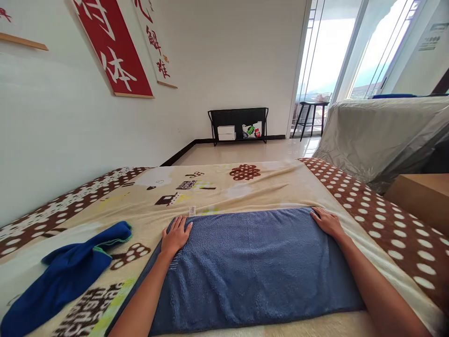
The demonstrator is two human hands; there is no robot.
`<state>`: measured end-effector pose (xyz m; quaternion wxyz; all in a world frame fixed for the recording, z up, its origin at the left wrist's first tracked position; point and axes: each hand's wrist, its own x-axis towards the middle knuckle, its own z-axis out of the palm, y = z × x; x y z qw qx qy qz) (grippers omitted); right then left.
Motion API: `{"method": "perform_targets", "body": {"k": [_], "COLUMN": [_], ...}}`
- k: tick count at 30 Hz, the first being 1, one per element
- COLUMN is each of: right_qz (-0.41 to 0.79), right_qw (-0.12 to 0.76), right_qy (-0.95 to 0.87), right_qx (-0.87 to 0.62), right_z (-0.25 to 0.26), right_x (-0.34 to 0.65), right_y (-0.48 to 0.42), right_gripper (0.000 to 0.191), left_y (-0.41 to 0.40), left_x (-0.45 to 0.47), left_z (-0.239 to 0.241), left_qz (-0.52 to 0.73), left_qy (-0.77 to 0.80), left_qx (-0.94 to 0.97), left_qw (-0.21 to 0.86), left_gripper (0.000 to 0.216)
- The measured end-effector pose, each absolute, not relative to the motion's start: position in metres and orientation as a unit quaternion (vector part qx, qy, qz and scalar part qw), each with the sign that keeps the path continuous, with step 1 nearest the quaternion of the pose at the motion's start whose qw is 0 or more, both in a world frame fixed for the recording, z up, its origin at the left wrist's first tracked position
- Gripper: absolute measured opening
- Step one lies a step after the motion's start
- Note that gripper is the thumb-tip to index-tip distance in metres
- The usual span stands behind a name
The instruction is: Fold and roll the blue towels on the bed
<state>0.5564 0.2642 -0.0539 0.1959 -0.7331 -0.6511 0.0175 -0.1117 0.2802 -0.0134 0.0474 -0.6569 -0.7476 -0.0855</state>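
A greyish-blue towel (252, 267) lies spread and folded over on the patterned blanket, its long far edge running between my hands. My left hand (177, 234) rests flat on the towel's far left corner, fingers stretched out, beside a small white label (192, 211). At the far right corner, my right hand (326, 221) lies flat with its fingers extended over the towel's edge. Neither hand grips the cloth. To the left, a crumpled dark blue cloth (70, 271) with green edging lies apart from both hands.
The cream blanket (280, 182) has a brown, white-dotted border. A cardboard box (421, 196) and plastic-covered furniture (379, 135) stand to the right. Against the far wall is a black rack (238, 124), with a stool (312, 117) by the window. Scrolls hang on the left wall.
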Motion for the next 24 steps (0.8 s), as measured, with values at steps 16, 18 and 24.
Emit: {"method": "perform_targets", "body": {"k": [16, 18, 24], "right_qz": [-0.014, -0.024, -0.080], "right_qw": [0.271, 0.259, 0.229], "right_qy": [-0.656, -0.650, -0.583], "right_qx": [-0.705, -0.714, -0.776], "right_z": [-0.072, -0.073, -0.066], "right_x": [0.565, 0.571, 0.585], "right_y": [0.130, 0.102, 0.049], "right_gripper": [0.050, 0.053, 0.063], "left_y": [0.255, 0.257, 0.259], "left_x": [-0.116, -0.116, -0.115], "left_z": [-0.008, -0.011, -0.013], "left_qz": [-0.116, -0.103, -0.094], "left_qy": [-0.741, -0.741, -0.743], "left_qx": [-0.656, -0.660, -0.660], "left_qw": [0.079, 0.069, 0.059], "left_gripper": [0.054, 0.056, 0.059]}}
